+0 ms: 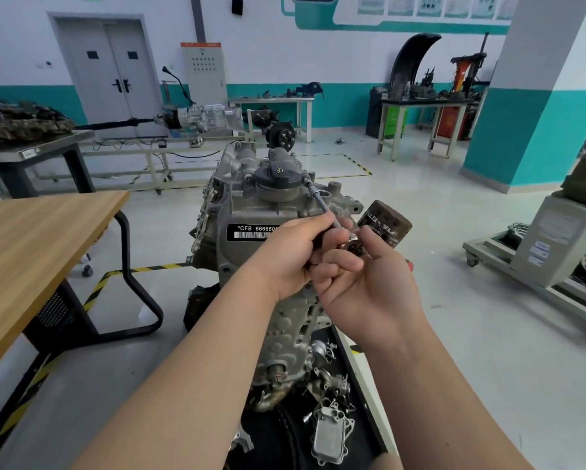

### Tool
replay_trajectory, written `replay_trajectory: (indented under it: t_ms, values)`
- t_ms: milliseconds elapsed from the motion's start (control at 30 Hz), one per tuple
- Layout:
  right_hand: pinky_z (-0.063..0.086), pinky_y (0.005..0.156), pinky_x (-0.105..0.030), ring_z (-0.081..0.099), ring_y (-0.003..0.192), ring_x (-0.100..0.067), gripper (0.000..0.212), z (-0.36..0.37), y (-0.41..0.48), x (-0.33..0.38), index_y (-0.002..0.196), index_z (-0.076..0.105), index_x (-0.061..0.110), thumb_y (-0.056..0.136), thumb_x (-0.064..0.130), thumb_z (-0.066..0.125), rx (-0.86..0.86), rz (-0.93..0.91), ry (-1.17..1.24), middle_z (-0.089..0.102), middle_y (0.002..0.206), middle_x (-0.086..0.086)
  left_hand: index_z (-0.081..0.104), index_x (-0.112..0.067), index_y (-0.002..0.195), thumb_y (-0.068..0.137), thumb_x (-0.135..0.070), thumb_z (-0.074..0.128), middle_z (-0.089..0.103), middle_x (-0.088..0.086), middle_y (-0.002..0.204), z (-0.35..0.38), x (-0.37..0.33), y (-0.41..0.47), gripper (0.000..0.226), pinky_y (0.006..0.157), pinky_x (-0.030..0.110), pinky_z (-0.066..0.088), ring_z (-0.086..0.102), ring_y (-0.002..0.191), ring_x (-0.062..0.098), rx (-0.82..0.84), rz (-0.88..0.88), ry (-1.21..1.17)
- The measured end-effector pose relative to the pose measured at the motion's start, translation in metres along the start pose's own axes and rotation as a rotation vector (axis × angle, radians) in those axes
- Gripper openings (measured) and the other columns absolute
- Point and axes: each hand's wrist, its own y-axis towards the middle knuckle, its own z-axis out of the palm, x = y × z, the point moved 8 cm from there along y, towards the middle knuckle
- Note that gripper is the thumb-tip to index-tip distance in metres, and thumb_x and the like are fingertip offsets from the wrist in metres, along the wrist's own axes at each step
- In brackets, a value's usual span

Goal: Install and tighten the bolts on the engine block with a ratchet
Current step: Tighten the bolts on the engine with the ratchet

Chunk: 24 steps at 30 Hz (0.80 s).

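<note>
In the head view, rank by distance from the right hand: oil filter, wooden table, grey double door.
1. oil filter, just beyond the right hand
2. wooden table, at the left
3. grey double door, far back left

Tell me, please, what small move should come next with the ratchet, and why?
Probably a short turn of the ratchet head with the right hand. The extension bar has its tip on the engine block beside the black cap, the left hand grips the bar's near end, and the right hand pinches the head.
</note>
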Motion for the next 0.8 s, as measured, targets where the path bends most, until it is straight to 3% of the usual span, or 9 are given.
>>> replay_trajectory:
  t_ms: [100,233,333,400,500,567,633,700,800]
  values:
    - [0.041,0.042,-0.016,0.04,0.035,-0.006,0.023,-0.002,0.0,-0.003,0.099,0.053,0.019,0.102,0.033,0.036,0.001,0.008,-0.004,0.053,0.068,0.004,0.063,-0.011,0.088,0.101,-0.027,0.045,0.058,-0.006,0.052,0.0,0.005,0.001,0.027,0.028,0.011,0.032,0.052,0.033,0.008,-0.012,-0.023,-0.028]
    - [0.041,0.042,-0.021,0.039,0.039,-0.009,0.023,-0.009,0.004,-0.002,0.107,0.056,0.018,0.102,0.032,0.038,-0.063,-0.065,-0.209,0.051,0.067,0.001,0.064,-0.016,0.083,0.1,-0.03,0.045,0.048,-0.009,0.044,-0.004,0.007,-0.001,0.029,0.031,0.011,0.026,0.045,0.029,0.009,-0.039,-0.023,0.003]
    - [0.038,0.046,-0.026,0.04,0.04,-0.013,0.026,-0.014,0.006,0.005,0.1,0.065,0.019,0.102,0.03,0.042,-0.132,-0.173,-0.441,0.053,0.064,-0.001,0.064,-0.018,0.055,0.1,-0.033,0.043,0.042,-0.007,0.04,-0.005,0.008,-0.001,0.053,0.033,0.011,0.023,0.04,0.025,0.01,-0.021,-0.027,0.032]
    - [0.039,0.052,-0.031,0.043,0.042,-0.016,0.032,-0.016,0.003,0.015,0.084,0.07,0.019,0.1,0.03,0.044,-0.207,-0.276,-0.7,0.056,0.062,-0.001,0.057,-0.017,0.05,0.1,-0.033,0.043,0.04,-0.005,0.038,-0.006,0.008,0.0,0.054,0.036,0.016,0.022,0.036,0.028,0.011,-0.03,-0.017,0.061]
    - [0.044,0.055,-0.031,0.054,0.049,-0.017,0.024,-0.008,-0.005,0.032,0.094,0.062,0.015,0.097,0.034,0.047,-0.312,-0.421,-1.194,0.063,0.064,0.003,0.061,-0.012,0.077,0.099,-0.03,0.048,0.04,-0.006,0.045,-0.009,0.007,0.0,0.031,0.04,0.019,0.026,0.033,0.036,0.008,-0.064,-0.007,0.054]
    - [0.045,0.055,-0.029,0.059,0.058,-0.013,0.016,0.009,-0.009,0.04,0.098,0.054,0.019,0.097,0.033,0.046,-0.286,-0.504,-1.523,0.065,0.074,0.003,0.073,-0.014,0.088,0.098,-0.029,0.05,0.039,-0.005,0.056,-0.009,0.007,0.001,0.029,0.044,0.019,0.025,0.033,0.043,0.007,-0.065,-0.001,0.023]
    - [0.039,0.051,-0.027,0.055,0.061,-0.007,0.013,0.027,-0.011,0.04,0.1,0.044,0.022,0.098,0.035,0.043,-0.25,-0.569,-1.878,0.061,0.079,0.006,0.077,-0.017,0.08,0.097,-0.028,0.052,0.038,-0.001,0.069,-0.009,0.008,0.002,0.032,0.054,0.023,0.023,0.032,0.06,0.01,-0.074,0.0,-0.021]
    - [0.035,0.049,-0.029,0.049,0.06,-0.008,0.015,0.039,-0.012,0.037,0.099,0.033,0.023,0.1,0.037,0.039,-0.243,-0.619,-2.191,0.054,0.077,0.006,0.07,-0.017,0.08,0.095,-0.029,0.056,0.036,0.003,0.074,-0.009,0.008,0.001,0.025,0.057,0.026,0.022,0.029,0.066,0.014,-0.1,-0.006,-0.028]
    - [0.031,0.048,-0.03,0.043,0.057,-0.011,0.018,0.043,-0.012,0.036,0.097,0.027,0.023,0.1,0.037,0.036,-0.257,-0.66,-2.358,0.047,0.073,0.006,0.06,-0.015,0.079,0.095,-0.032,0.057,0.033,0.004,0.07,-0.01,0.01,0.0,0.023,0.056,0.027,0.021,0.027,0.063,0.015,-0.131,-0.028,-0.005]
